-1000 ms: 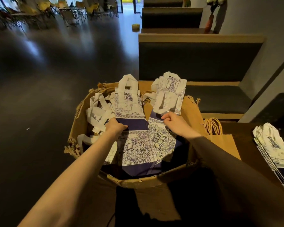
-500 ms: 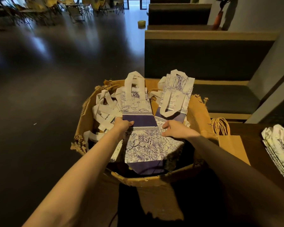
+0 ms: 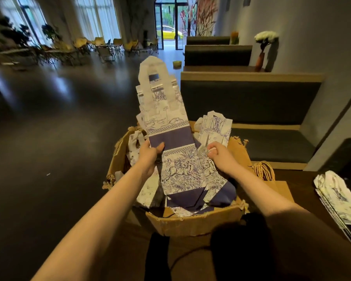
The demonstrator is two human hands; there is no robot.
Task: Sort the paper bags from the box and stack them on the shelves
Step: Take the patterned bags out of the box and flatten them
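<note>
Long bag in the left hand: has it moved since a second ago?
Yes. The long bag has come up out of the box; its handles now stand well above the box rim, gripped by the left hand.

Box (image 3: 195, 222) directly before me. My left hand (image 3: 149, 157) grips left edge of bag bundle (image 3: 170, 138), bundle raised above box, handles pointing away. My right hand (image 3: 221, 157) on second bundle (image 3: 215, 128), just right of first. Loose bags (image 3: 148, 189) in box below. Bench (image 3: 249, 102) behind box. Table (image 3: 300, 185) at right, bag stack (image 3: 340, 199) on it.
</note>
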